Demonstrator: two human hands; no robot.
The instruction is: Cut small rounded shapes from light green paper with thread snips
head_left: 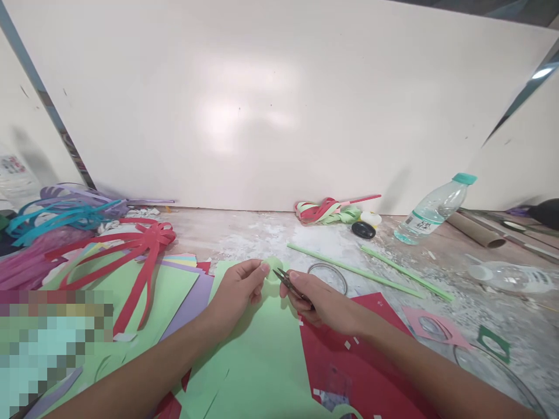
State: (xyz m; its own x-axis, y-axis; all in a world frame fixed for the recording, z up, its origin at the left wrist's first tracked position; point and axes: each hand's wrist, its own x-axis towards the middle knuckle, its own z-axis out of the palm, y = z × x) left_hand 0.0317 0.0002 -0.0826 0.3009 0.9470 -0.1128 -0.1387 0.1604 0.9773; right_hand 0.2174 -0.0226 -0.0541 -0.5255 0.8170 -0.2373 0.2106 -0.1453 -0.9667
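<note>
My left hand pinches a small light green paper piece between thumb and fingers, just above the table. My right hand is closed around small dark scissors, whose blades point left and touch the green piece. Both hands hover over a large light green paper sheet. A red sheet lies beneath my right wrist.
Red paper strip loops, teal and purple strips and stacked coloured sheets lie at left. Two green paper rods, a clear round lid, a water bottle, a cardboard tube and a red-green strip bundle sit behind and right.
</note>
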